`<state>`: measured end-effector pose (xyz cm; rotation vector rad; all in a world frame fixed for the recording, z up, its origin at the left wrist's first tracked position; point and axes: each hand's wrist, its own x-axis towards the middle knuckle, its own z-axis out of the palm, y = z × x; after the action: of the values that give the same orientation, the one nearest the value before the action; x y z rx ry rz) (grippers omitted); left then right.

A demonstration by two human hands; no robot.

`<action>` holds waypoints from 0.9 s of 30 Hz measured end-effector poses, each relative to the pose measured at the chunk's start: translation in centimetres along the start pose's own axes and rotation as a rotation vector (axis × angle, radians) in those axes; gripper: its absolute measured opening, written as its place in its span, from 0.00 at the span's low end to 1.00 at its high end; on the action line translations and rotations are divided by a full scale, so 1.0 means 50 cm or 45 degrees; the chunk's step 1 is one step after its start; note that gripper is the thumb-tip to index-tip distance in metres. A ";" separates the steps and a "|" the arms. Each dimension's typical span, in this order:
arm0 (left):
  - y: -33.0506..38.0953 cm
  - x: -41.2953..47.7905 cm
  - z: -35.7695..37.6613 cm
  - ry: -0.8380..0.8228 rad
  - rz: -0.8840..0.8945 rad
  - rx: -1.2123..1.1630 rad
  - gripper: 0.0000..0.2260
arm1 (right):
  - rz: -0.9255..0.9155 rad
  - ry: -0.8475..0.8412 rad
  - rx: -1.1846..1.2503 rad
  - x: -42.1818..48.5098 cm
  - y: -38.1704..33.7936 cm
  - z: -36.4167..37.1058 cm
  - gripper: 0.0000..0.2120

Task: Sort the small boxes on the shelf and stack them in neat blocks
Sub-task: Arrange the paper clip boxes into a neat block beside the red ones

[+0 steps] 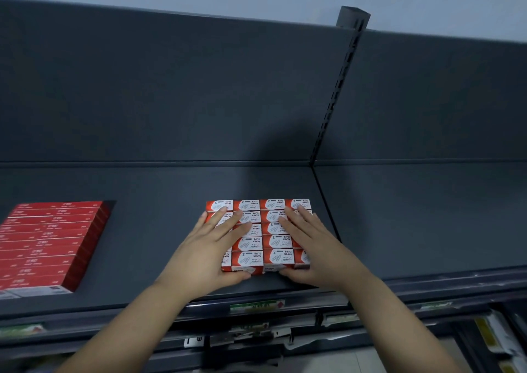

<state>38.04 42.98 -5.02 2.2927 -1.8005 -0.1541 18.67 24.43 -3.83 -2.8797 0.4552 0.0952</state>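
Note:
A tight block of small red-and-white paper clip boxes (258, 237) lies on the dark shelf (159, 230), several rows deep and several across. My left hand (208, 254) rests flat on the block's left side, fingers straight, thumb against the front edge. My right hand (310, 244) lies flat on the block's right side, thumb pressed to the front edge too. Both hands cover some boxes beneath them.
A second block of longer red boxes (47, 247) sits at the shelf's left. A slotted upright post (339, 87) divides the dark back panel. Price labels (256, 305) line the shelf's front rail; lower shelves with goods show at the bottom right.

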 end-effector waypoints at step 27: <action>0.007 0.069 -0.026 -0.215 0.097 0.062 0.60 | -0.087 -0.219 -0.154 0.080 -0.022 -0.036 0.60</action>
<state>38.81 39.71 -3.49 2.3017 -1.9910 -0.3026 22.89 23.85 -2.26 -2.9678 0.3285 0.3681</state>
